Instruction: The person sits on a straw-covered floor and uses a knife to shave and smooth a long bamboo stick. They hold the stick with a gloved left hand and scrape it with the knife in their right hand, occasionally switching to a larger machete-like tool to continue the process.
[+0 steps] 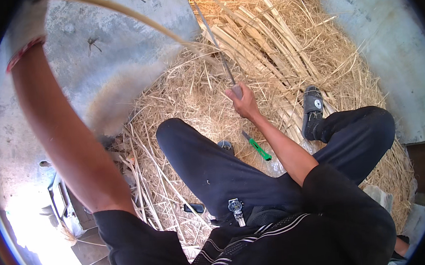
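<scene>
My left hand, in a whitish glove with a red cuff edge, is raised at the far upper left. Its fingers are cut off by the picture's edge, but a long pale bamboo strip runs from it in a curve down toward the middle. My right hand is bare and closed around the handle of a long, narrow-bladed knife, its blade pointing up and away. The strip's far end is blurred and meets or passes close to the blade; whether they touch I cannot tell.
Below my right hand lies a green utility knife. Split bamboo strips rest on a heap of shavings between and beyond my legs. A wristwatch is on my lap, near a small black object. Grey metal sheets flank the heap.
</scene>
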Tool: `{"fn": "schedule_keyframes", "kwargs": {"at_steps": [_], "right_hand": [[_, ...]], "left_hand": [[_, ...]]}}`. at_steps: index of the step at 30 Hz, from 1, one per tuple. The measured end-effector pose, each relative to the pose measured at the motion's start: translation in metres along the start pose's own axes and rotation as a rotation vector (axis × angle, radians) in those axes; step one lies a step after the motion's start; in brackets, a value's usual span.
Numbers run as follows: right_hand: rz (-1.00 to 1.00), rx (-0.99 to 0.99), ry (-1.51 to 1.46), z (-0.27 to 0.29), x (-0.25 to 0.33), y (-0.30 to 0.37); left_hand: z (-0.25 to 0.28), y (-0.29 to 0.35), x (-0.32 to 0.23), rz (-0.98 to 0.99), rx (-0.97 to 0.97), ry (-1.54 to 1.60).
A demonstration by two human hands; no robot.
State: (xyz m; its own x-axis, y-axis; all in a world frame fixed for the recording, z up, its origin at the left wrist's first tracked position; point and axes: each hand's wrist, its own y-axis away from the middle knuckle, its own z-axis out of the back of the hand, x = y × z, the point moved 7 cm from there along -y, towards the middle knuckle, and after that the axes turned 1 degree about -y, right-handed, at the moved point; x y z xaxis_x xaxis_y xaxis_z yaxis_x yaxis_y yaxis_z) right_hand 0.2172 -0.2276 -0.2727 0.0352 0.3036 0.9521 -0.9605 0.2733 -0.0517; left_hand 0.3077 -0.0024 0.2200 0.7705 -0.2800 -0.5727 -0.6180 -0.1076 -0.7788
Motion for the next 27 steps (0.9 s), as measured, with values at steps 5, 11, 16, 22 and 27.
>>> {"fn": "schedule_keyframes", "kwargs": {"at_steps": [5,11,16,22,27], "right_hand": [[-0.059,-0.01,-0.076,0.032,0.009,-0.009],[-0.196,0.018,0.193,0.01,-0.029,0.006],[-0.275,0.158,0.173,-0.01,-0.007,0.007],[-0.004,-0.033,0.013,0.016,0.072,-0.001],[0.145,-0.141,-0.041,0.023,0.114,-0.002]], "left_hand": [[-0.051,0.029,0.06,0.058,-0.187,0.034],[-0.034,-0.036,0.122,0.442,0.34,0.656],[0.006,-0.091,0.104,0.596,0.638,0.862],[-0.033,-0.018,0.063,0.157,0.066,0.176],[-0.039,0.001,0.041,0.038,-0.065,-0.07]]}}
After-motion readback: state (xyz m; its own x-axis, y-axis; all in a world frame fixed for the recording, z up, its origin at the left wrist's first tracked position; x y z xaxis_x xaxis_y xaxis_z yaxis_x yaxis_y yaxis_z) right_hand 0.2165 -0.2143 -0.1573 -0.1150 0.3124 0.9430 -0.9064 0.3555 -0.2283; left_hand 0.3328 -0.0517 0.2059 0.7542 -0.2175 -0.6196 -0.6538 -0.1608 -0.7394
